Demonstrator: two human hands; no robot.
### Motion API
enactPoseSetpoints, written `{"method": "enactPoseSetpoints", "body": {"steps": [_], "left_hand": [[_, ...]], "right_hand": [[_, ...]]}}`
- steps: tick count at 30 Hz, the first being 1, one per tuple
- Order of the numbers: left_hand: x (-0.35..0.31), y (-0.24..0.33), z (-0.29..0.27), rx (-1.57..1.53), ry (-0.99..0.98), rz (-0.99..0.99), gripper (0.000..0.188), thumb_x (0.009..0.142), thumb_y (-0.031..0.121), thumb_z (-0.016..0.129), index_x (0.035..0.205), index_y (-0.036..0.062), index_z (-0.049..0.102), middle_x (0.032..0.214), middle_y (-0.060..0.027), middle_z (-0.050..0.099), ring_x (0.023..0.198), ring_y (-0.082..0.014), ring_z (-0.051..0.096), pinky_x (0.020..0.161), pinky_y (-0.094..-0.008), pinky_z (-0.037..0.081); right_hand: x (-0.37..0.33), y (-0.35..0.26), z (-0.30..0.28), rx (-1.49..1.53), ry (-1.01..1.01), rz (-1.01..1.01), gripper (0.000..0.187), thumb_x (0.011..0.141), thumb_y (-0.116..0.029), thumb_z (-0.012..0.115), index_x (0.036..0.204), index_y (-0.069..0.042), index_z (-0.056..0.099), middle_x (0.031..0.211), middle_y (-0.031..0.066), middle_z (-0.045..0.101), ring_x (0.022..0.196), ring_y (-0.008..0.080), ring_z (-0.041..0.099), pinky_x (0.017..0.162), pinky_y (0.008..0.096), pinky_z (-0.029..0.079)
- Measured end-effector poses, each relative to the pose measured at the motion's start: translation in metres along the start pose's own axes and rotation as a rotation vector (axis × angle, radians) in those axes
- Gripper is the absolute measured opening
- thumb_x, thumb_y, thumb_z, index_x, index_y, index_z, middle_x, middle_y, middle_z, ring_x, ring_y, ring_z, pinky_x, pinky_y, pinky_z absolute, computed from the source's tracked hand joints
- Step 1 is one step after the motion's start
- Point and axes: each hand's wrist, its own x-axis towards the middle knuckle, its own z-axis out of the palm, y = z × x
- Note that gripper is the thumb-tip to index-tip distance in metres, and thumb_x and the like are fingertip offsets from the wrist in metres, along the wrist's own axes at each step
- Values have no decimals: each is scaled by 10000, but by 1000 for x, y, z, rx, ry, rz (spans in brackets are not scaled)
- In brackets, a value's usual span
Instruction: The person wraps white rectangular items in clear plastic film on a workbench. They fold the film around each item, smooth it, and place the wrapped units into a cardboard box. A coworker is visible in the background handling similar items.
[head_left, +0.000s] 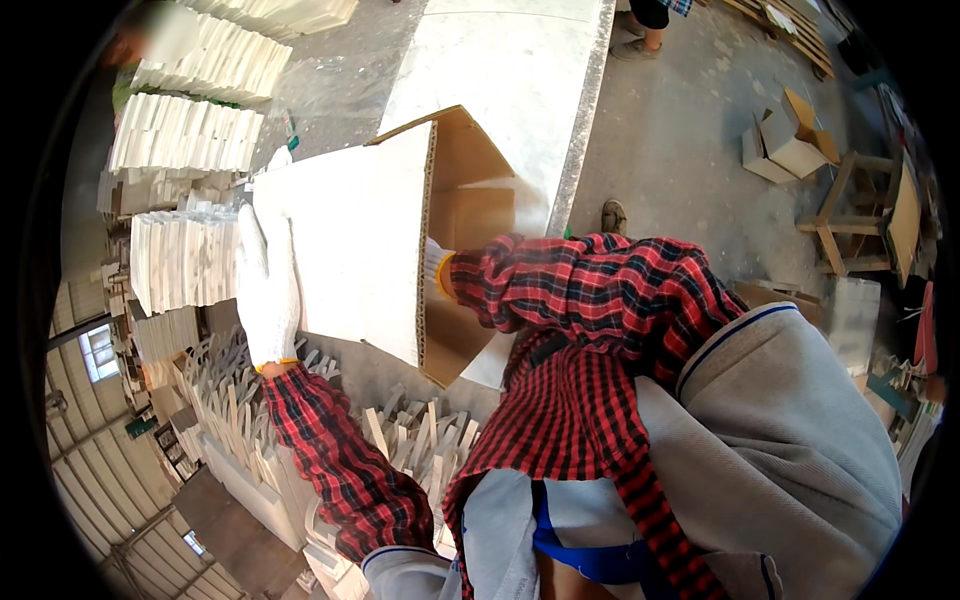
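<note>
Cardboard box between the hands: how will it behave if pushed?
The box is probably light for its size, given its thin walls. Its corrugated edge suggests fairly stiff panels, though the open end may flex. Flat sides make rolling unlikely.

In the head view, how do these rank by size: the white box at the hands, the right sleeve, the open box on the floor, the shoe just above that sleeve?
Largest to smallest:
White box
Right sleeve
Open box
Shoe
The last two are farther away, which shrinks them here.
</note>
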Motion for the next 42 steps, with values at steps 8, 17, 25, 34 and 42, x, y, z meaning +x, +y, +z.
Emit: {"method": "enactPoseSetpoints", "body": {"steps": [8, 17, 25, 34, 42], "left_hand": [[-4, 5, -2, 22, 15, -35, 773, 1087, 587, 392, 1679, 100, 295, 1617, -272, 423, 1468, -436, 451, 1209, -437, 339], [-5, 3, -1, 38, 61, 10, 804, 1085, 559, 428, 1648, 1, 292, 1549, -367, 443, 1406, -489, 476, 1171, -482, 371], [-4, 2, -2, 76, 135, 54, 760, 1084, 523, 464, 1630, 8, 347, 1497, -332, 508, 1325, -478, 552, 1097, -504, 444], [-11, -2, -3, -173, 362, -33, 566, 1077, 294, 532, 1540, -29, 489, 1575, -213, 522, 1414, -333, 523, 1186, -422, 389], [-176, 88, 6, -331, 1717, -816, 525, 1106, 285, 490, 1520, -39, 508, 1504, -172, 567, 1411, -296, 511, 1191, -422, 396]], "right_hand": [[-23, 4, -7, -36, -49, -48, 680, 1032, -609, 524, 1416, -49, 566, 1441, 216, 626, 1321, 383, 619, 1079, 460, 495], [-51, 12, -25, -71, -74, -134, 610, 1051, -559, 516, 1406, -70, 601, 1406, 200, 652, 1291, 373, 635, 1078, 466, 492], [-113, 10, -93, -102, -138, -318, 552, 1068, -515, 510, 1397, -89, 633, 1375, 186, 674, 1264, 364, 648, 1078, 471, 490], [-143, -21, -199, -274, -552, -711, 494, 1087, -466, 502, 1386, -110, 668, 1341, 171, 700, 1234, 354, 664, 1077, 477, 487], [-62, -6, -460, -360, -1179, -596, 349, 1041, -284, 634, 1318, -87, 714, 1268, 127, 740, 1165, 293, 689, 1047, 397, 521]]}}
